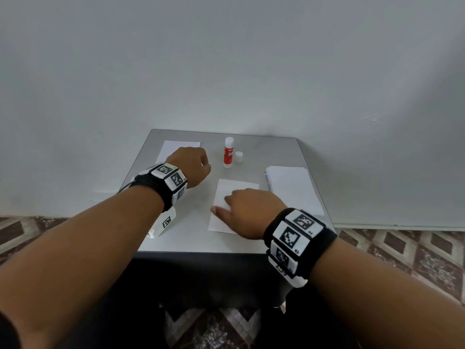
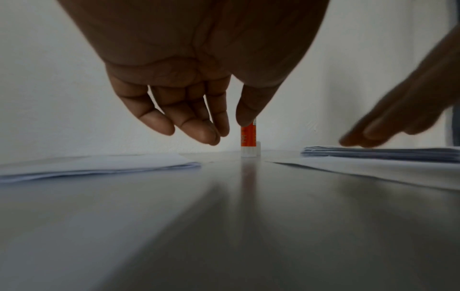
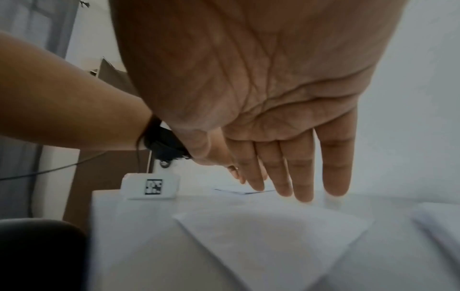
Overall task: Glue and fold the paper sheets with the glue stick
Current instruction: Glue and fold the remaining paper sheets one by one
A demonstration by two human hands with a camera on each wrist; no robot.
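Observation:
A red and white glue stick (image 1: 228, 152) stands upright and uncapped at the back of the grey table (image 1: 191, 238), its white cap (image 1: 238, 157) beside it. A single white sheet (image 1: 235, 195) lies in the middle. My right hand (image 1: 245, 210) hovers over or rests on this sheet (image 3: 268, 236), fingers (image 3: 303, 177) straight. My left hand (image 1: 193, 165) hangs just left of the glue stick (image 2: 247, 135), fingers (image 2: 199, 128) loosely bent and empty, a small gap from the stick.
A stack of white sheets (image 1: 294, 187) lies at the table's right side. Another paper pile (image 1: 176, 147) lies at the back left, partly under my left hand. A white wall stands right behind the table. Patterned floor surrounds it.

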